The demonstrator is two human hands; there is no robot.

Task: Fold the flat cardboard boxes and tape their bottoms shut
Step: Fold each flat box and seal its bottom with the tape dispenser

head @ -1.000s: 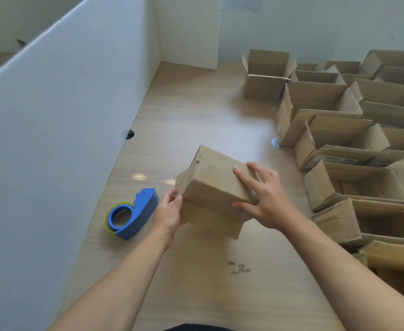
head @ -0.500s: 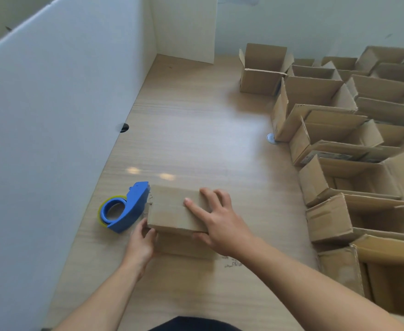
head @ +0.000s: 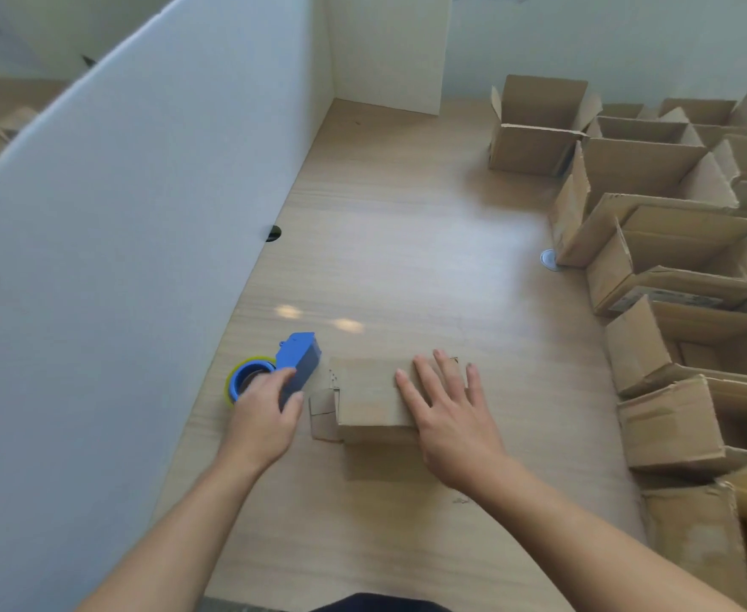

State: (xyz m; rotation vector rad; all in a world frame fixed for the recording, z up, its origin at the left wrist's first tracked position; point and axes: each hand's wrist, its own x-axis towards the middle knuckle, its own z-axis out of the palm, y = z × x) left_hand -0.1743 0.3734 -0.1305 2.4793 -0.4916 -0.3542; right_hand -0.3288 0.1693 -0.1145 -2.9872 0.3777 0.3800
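partition left, boxes right, bare tabletop between

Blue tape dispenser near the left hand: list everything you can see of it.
The blue plastic tape dispenser lies on the light wooden table, near the white partition wall and just left of the small brown cardboard box; contact between them is unclear. Its boxy blue body points away from the person; a roll with a yellow edge sits at its near-left end. The left hand grips its near part, fingers over the roll, thumb on the body's right side.
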